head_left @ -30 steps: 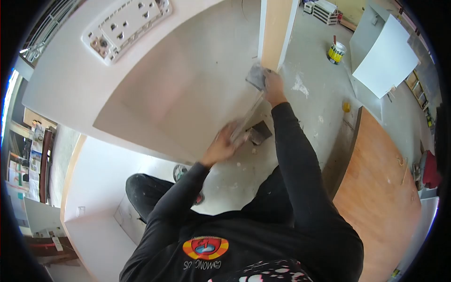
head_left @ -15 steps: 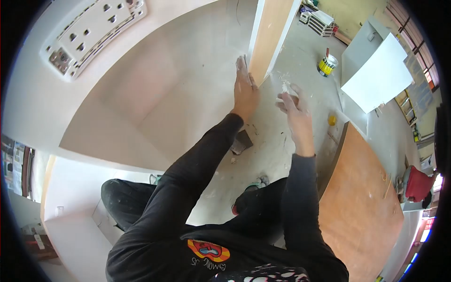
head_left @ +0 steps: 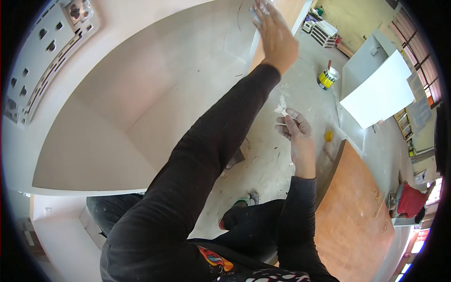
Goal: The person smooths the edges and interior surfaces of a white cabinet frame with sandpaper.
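Observation:
My left hand (head_left: pixel 277 40) reaches up to the wood-faced edge of an upright panel (head_left: pixel 259 49), its dusty fingers stretched out along that edge. White powder coats the fingertips, partly smeared by motion. Lower and to the right, my right hand (head_left: pixel 300 136) hangs over the floor with thumb and forefinger pinched and the other fingers curled. White flakes (head_left: pixel 282 105) show right at its fingertips in this view; I cannot tell whether the pinch holds any. A dark grey block (head_left: pixel 237 159) lies on the floor, half hidden behind my left sleeve.
A curved white cabinet panel (head_left: pixel 108 127) fills the left, with a white socket plate (head_left: pixel 47 56) above it. A brown board (head_left: pixel 357 211) stands at the right. Farther back are a yellow paint can (head_left: pixel 327 78), a white cabinet (head_left: pixel 378 89) and a person in red (head_left: pixel 408 199).
My left hand has slid upward along the panel's edge. My right hand has dropped lower and its thumb and forefinger have come together. The whole view has shifted slightly.

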Tool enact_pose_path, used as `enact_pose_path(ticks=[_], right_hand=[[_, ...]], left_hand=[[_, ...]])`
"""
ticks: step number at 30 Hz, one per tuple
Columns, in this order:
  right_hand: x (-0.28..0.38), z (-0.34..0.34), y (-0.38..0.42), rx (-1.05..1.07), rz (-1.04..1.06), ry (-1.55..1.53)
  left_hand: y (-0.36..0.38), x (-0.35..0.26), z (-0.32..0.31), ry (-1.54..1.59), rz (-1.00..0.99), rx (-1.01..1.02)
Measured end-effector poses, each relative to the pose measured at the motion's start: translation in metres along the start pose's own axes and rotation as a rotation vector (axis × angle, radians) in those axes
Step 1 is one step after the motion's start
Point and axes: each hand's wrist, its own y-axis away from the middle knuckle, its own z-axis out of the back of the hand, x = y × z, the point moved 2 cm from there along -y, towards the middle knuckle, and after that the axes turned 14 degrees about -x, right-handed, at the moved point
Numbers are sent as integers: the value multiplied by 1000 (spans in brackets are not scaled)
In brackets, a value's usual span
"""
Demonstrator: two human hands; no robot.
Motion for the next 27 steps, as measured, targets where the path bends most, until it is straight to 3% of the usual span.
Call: enact_pose_path(ticks=[4, 11, 16, 20, 23, 24, 25, 27], right_hand=[[-8, 3, -10, 19, -24, -1], [-11, 3, -4, 19, -54, 11], [-15, 9, 0, -8, -69, 27], [-13, -4, 2, 30, -66, -5], [-14, -8, 1, 102, -31, 35], [-16, -8, 0, 129, -17, 63], [-17, -8, 1, 139, -17, 56], [-12, -14, -7, 107, -53, -76]], left_hand=[[86, 61, 6, -41, 16, 165], [7, 16, -3, 17, -104, 37], [67, 75, -2, -31, -129, 72], [21, 68, -21, -384, -594, -2], [9, 67, -30, -233, -454, 89], [25, 42, -8, -176, -430, 4], [45, 51, -11, -186, -437, 4], [82, 99, -15, -63, -203, 78]])
